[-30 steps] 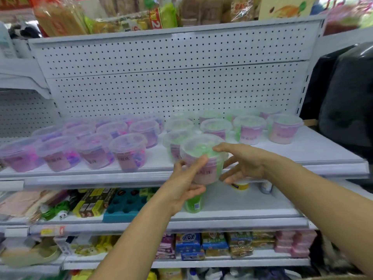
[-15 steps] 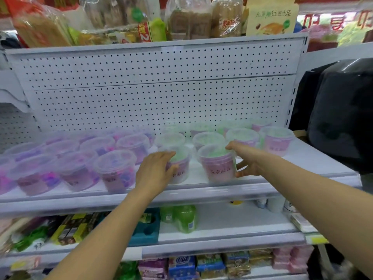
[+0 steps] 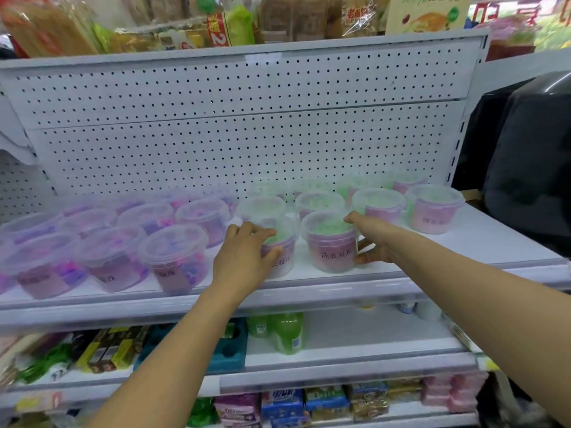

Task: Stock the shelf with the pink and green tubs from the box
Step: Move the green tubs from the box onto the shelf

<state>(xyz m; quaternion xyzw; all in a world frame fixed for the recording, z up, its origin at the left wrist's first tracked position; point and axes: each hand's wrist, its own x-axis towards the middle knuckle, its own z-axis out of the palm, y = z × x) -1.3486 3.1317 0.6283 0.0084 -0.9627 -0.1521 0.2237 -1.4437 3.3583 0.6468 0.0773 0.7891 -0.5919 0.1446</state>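
Since 1 second ago, both hands have set the tub (image 3: 332, 242) on the shelf (image 3: 463, 242). Right hand (image 3: 375, 242) curls around it; left hand (image 3: 244, 257), fingers together, cups its neighbour (image 3: 282, 257).

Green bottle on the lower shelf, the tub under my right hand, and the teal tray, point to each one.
green bottle (image 3: 289, 332): head view, on its body.
tub (image 3: 332, 248): head view, on its pink label.
teal tray (image 3: 230, 350): head view, on its front face.

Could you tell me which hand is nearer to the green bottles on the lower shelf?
Left. The left hand is above the green bottles; the right hand is farther right.
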